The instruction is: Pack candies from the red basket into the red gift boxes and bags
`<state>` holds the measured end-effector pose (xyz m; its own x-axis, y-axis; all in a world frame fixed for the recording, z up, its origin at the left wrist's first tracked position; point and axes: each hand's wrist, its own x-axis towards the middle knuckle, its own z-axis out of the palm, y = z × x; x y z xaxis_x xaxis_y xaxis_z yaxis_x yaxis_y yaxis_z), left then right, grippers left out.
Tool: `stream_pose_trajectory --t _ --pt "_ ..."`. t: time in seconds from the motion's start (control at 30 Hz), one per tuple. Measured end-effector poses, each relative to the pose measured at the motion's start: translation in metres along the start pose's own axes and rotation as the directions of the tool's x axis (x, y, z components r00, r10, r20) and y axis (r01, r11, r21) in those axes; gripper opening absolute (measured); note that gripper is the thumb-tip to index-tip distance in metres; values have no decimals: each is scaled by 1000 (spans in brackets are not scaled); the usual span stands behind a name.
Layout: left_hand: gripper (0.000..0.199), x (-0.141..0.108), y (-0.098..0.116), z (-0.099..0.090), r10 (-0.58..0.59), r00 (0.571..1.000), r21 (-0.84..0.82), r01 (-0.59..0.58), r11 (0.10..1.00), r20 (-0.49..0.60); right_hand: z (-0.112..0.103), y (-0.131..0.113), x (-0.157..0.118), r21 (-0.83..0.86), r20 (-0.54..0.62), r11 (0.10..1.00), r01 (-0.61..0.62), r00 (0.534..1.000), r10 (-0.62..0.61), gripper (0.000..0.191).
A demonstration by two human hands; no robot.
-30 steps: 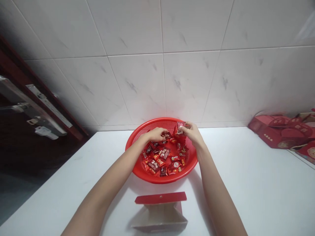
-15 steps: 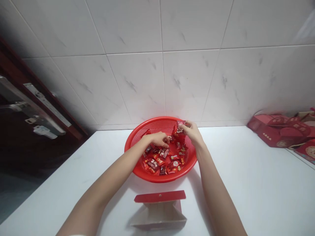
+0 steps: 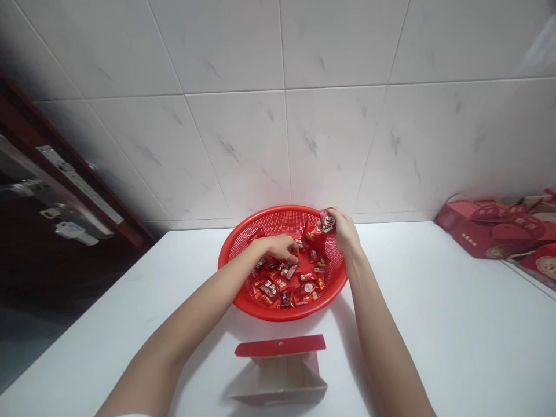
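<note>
A red plastic basket (image 3: pixel 229 248) with perforated sides holds several wrapped snacks (image 3: pixel 268 289) in red and brown packets. My right hand (image 3: pixel 346 233) is at the basket's right rim, closed on a small red snack packet (image 3: pixel 327 221) with a pale print. Inside the basket, my left hand (image 3: pixel 283 248) hovers over or touches the packets, its fingers curled together; what they hold, if anything, is hidden. Nearer to me stands an opened cardboard gift box (image 3: pixel 280 346), its red flap raised and its pale inside showing.
All this stands on a white tabletop (image 3: pixel 417 324) against a tiled wall (image 3: pixel 234 145). Several red gift boxes (image 3: pixel 486 231) are grouped at the right edge. A dark door with a metal lock (image 3: pixel 73 231) is at the left.
The packet in my right hand has been lifted slightly and turned, moving a little right and outward over the rim. My left hand has hardly moved. The view has shifted slightly.
</note>
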<state>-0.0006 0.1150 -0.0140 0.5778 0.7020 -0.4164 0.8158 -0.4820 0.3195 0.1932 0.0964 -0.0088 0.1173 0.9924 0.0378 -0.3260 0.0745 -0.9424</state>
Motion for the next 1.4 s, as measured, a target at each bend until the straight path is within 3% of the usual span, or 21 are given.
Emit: stream_pose_trajectory --t 0.23,0.6,0.83,1.27,1.4 --pt "19 4 0 0 28 994 -13 -30 999 -104 2 -5 -8 10 -47 999 40 998 -39 44" --pt "31 2 -5 -4 -115 947 19 126 992 -299 4 -8 -7 3 -9 995 -100 995 100 27" --pt "36 7 -7 -1 -134 945 44 154 987 -299 5 -10 -8 0 -66 997 -80 995 80 21" --pt "38 15 -7 7 -119 966 138 153 978 -230 2 -7 -5 42 -20 994 -105 994 106 16" --pt "34 9 -1 -1 -224 930 78 256 963 -293 4 -7 -5 9 -57 994 -105 993 105 17"
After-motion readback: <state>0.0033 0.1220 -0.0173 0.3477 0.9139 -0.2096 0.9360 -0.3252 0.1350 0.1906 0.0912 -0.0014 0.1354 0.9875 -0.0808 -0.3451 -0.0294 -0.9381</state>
